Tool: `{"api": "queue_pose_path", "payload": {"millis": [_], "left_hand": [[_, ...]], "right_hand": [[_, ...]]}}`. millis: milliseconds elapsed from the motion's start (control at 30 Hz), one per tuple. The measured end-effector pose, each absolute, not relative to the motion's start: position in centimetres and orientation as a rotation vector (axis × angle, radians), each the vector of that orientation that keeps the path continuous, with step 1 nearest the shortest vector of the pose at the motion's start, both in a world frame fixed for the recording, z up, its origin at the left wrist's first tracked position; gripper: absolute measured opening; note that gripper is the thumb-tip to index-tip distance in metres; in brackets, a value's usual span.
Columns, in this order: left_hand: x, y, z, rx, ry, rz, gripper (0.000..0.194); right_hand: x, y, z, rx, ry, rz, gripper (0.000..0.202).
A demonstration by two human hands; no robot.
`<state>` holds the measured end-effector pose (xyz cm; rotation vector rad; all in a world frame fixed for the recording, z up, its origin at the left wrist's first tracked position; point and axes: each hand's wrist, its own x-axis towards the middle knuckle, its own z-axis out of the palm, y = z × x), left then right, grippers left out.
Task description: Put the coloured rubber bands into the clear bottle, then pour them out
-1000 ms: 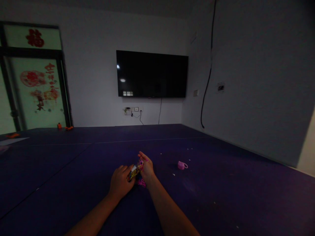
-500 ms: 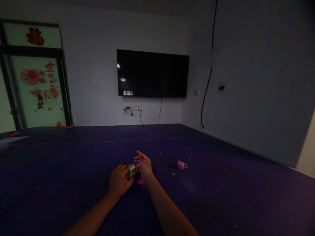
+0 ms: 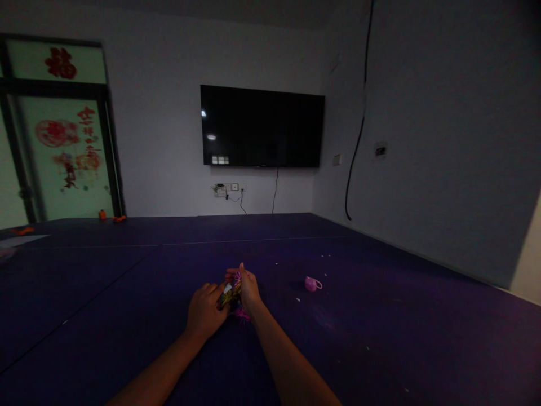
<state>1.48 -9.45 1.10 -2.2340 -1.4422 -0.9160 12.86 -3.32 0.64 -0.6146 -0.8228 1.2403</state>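
Note:
Close together over the purple surface, both hands work at a small bundle of coloured strands (image 3: 230, 294), yellow, dark and pink, with a pale patch on top. My left hand (image 3: 206, 309) is closed around the left side of this bundle, fingertips partly hidden. On the other side my right hand (image 3: 248, 290) is curled with its thumb pointing up, and pink strands (image 3: 237, 278) show between its fingers. More pink strands (image 3: 242, 313) spread below, between the wrists. I cannot make out exactly what the bundle is.
A small pink object with a ring-shaped handle (image 3: 311, 284) lies to the right. White scraps (image 3: 298, 300) are scattered near it. Orange items (image 3: 119, 219) sit by the door at the far left. A television (image 3: 262, 127) hangs on the far wall.
My right hand has turned, its thumb now raised, and has shifted slightly left with the pink strands. More yellow strands show beside it. My left hand has stayed in place.

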Motion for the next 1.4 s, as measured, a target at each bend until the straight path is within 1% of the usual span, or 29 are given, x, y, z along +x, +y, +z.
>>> {"api": "queue_pose_path", "payload": {"millis": [167, 333, 467, 567, 733, 800, 1067, 1233, 1400], "left_hand": [[1.5, -9.6, 1.2, -2.254, -1.467, -0.914, 0.03], [1.6, -9.5, 1.2, -2.251, -1.49, -0.913, 0.034], [1.6, -9.4, 1.1, -2.253, -1.503, -0.908, 0.032], [1.6, -9.4, 1.1, -2.255, -1.511, -0.9, 0.032], [1.5, -9.2, 0.9, -2.256, -1.499, -0.912, 0.032], [1.4, -9.1, 0.9, -2.253, -1.501, -0.918, 0.032], [1.3, -8.9, 0.5, -2.201, -1.448, -0.988, 0.032], [1.3, -9.0, 0.5, -2.204, -1.455, -1.01, 0.035], [1.3, -9.1, 0.5, -2.235, -1.444, -1.004, 0.033]], "right_hand": [[13.0, -3.5, 0.9, -0.64, -0.907, 1.217, 0.056], [13.1, -3.6, 0.7, -0.66, -0.967, 1.191, 0.064], [13.1, -3.3, 0.2, -0.653, -0.964, 1.202, 0.066], [13.1, -3.2, 0.1, -0.66, -0.974, 1.169, 0.058], [13.0, -3.3, 0.0, -0.622, -0.97, 1.143, 0.033], [13.0, -3.3, 0.1, -0.605, -0.962, 1.152, 0.026], [12.9, -3.0, 0.2, -0.527, -0.823, 1.265, 0.02], [13.0, -2.7, 0.4, -0.468, -0.754, 1.311, 0.02], [13.2, -2.4, 0.4, -0.457, -0.747, 1.31, 0.023]]}}
